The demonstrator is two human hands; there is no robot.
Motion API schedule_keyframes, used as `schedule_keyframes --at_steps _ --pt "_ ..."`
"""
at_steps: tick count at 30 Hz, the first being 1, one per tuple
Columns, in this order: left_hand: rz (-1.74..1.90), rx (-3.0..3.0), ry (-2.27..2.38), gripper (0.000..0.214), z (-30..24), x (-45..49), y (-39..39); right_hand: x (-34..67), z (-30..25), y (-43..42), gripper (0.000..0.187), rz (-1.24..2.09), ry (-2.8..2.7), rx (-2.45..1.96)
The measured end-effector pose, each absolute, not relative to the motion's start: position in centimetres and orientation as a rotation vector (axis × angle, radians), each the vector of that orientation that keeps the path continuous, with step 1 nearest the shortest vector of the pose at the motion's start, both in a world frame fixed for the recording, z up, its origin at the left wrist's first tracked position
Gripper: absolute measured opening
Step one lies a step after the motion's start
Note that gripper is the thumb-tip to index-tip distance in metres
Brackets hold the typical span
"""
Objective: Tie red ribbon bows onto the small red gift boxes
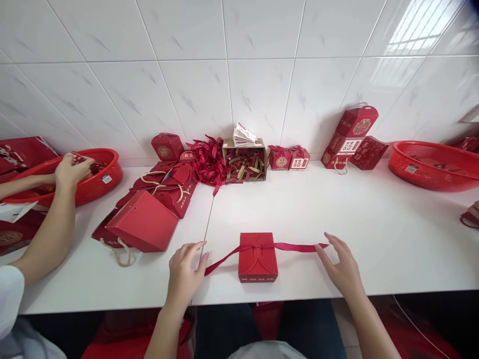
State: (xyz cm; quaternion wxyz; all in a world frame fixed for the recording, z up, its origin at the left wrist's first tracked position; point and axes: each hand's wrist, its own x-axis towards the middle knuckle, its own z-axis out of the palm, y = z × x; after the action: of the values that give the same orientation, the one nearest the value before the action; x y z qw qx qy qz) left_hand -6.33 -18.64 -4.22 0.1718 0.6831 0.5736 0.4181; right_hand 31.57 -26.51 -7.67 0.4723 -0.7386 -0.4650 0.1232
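A small red gift box (258,258) lies flat near the front edge of the white table (374,224). A dark red ribbon (295,246) runs across its top and out to both sides. My left hand (184,273) rests by the ribbon's left end, fingers curled with the thumb touching the ribbon. My right hand (340,267) is at the ribbon's right end, fingers spread, the fingertips at the ribbon's tip.
A pile of red gift bags (157,204) lies to the left, loose ribbons (209,159) and a cardboard box (245,159) at the wall. Finished red boxes (288,157) and taller ones (350,137) stand behind. Red basins (434,164) (108,172) flank the table; another person's hand (71,169) reaches into the left one.
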Motion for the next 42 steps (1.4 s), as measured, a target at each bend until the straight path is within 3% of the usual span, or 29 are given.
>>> schedule_keyframes --at_steps 3,8,17,22,28,42 --pt "1.272 1.789 1.471 0.023 -3.0 -3.5 -18.7 29.5 -5.4 -25.4 0.050 0.310 -1.229 -1.683" --pt "1.030 1.792 1.149 0.037 -1.9 0.4 -19.3 25.0 -2.8 -24.1 0.045 0.707 -1.630 -1.355" --pt "0.870 1.515 1.281 0.045 -3.4 2.1 -19.7 22.1 -4.3 -23.5 0.045 0.956 -1.521 -1.374" --pt "0.848 1.482 1.252 0.027 -3.3 2.2 -20.0 21.8 -4.2 -23.8 0.034 0.845 -1.455 -1.409" --pt "0.939 1.607 1.275 0.044 -3.4 2.3 -20.1 21.0 -4.1 -23.9 0.010 0.609 -1.418 -1.398" --pt "0.965 1.649 1.182 0.046 -4.0 2.3 -19.6 20.4 -4.6 -23.5 0.010 0.380 -1.468 -1.207"
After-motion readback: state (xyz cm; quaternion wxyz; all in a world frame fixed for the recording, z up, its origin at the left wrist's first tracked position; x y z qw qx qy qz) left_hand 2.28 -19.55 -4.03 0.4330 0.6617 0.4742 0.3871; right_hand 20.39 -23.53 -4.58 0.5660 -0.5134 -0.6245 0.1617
